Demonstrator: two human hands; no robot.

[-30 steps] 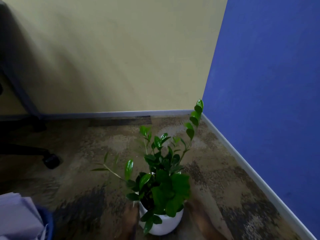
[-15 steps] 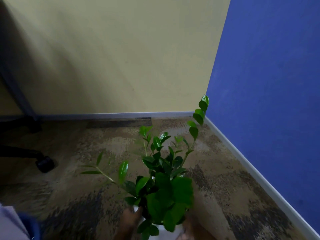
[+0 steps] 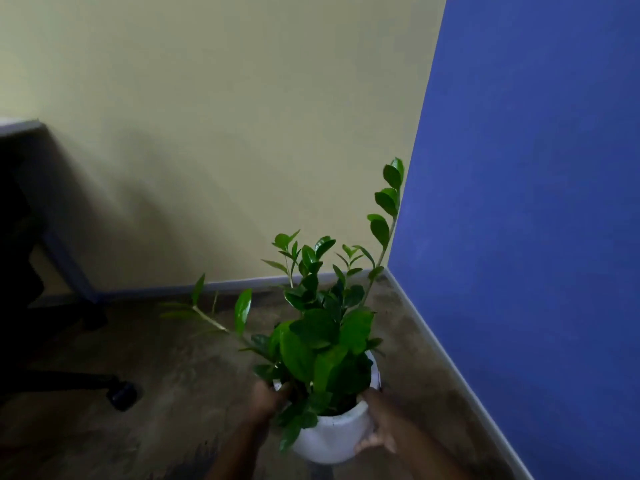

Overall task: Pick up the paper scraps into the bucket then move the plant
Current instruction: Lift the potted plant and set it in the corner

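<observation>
Now the left hand (image 3: 268, 400) grips the rim of the white pot (image 3: 329, 436) holding the plant (image 3: 322, 341) — the right hand (image 3: 379, 424) curls round its opposite side.

The plant (image 3: 322, 344) is showing glossy green above its white pot (image 3: 329, 441); the blue wall (image 3: 536, 202) is standing right of the pot, with mottled brown carpet (image 3: 173, 393) beneath.
</observation>
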